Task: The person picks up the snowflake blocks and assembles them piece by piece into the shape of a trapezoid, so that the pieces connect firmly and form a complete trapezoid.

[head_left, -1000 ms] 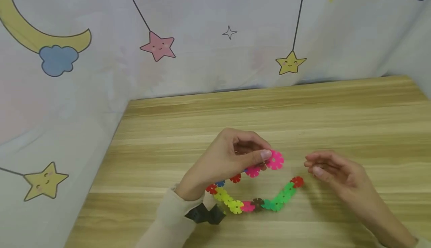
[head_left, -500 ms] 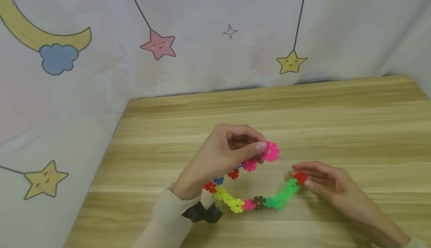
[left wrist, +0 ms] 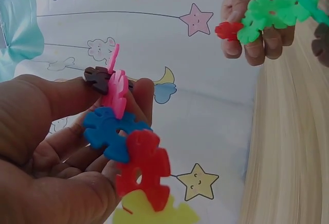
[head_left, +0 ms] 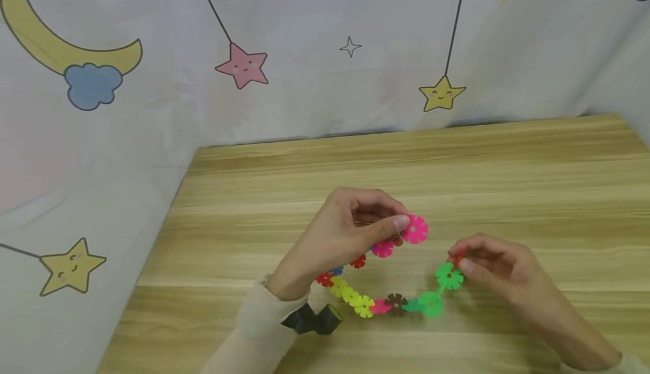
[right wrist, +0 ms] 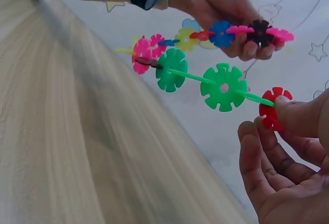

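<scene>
A chain of slotted plastic flower discs (head_left: 350,295) hangs in a curve between my two hands above the table. At one end, my left hand (head_left: 345,227) pinches a dark disc (right wrist: 260,33) between thumb and fingers, and a pink disc (head_left: 418,229) sticks out past the fingertips. My right hand (head_left: 508,267) pinches the red disc (right wrist: 269,112) at the other end, which is turned edge-on in the head view. Green discs (right wrist: 213,80) follow it, then a brown disc (head_left: 396,300), pink, yellow, red and blue ones. The two chain ends are apart.
The wood-grain table (head_left: 304,182) lies beneath both hands. A white cloth backdrop (head_left: 304,13) with printed stars and a moon rises along its back and left edges. A black wrist camera (head_left: 311,320) sits on the left sleeve.
My right hand has come left to the red end disc and taken hold of it, turning it edge-on and lifting the green discs beside it. The left hand keeps its pinch, nearly in place.
</scene>
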Demonstrator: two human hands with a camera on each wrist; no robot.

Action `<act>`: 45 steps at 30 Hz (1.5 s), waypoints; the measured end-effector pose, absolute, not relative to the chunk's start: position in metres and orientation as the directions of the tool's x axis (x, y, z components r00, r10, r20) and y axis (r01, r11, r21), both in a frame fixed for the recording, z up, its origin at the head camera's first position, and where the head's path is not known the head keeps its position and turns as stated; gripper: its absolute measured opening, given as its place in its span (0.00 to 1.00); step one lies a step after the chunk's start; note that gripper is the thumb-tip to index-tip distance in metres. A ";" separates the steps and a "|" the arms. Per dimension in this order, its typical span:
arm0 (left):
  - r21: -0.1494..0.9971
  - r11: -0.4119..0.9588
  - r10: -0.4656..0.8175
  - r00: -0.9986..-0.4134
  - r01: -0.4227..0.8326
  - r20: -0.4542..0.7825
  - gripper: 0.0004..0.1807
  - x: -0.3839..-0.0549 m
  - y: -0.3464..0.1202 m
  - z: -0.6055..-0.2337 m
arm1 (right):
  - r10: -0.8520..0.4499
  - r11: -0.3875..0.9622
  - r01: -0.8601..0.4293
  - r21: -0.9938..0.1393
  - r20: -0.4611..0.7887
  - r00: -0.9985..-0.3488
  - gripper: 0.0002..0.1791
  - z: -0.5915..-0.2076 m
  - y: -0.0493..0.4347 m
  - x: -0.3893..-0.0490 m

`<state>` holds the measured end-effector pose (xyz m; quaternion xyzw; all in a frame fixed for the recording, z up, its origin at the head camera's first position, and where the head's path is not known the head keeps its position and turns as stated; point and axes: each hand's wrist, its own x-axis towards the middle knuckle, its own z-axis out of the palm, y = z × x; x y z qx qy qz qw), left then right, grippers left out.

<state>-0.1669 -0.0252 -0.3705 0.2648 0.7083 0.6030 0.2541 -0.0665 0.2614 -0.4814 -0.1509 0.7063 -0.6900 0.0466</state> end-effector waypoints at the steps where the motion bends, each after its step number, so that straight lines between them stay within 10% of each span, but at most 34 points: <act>1: 0.989 0.134 0.680 -0.732 0.069 -0.041 0.08 -0.167 -0.025 -0.371 | -0.284 -0.010 -0.144 -0.990 0.141 -0.949 0.15 -0.479 0.261 -0.068; 45: 0.987 0.131 0.678 -0.735 0.096 -0.018 0.05 -0.166 -0.025 -0.374 | -0.357 -0.053 -0.370 -0.928 0.363 -0.860 0.06 -0.431 0.225 -0.104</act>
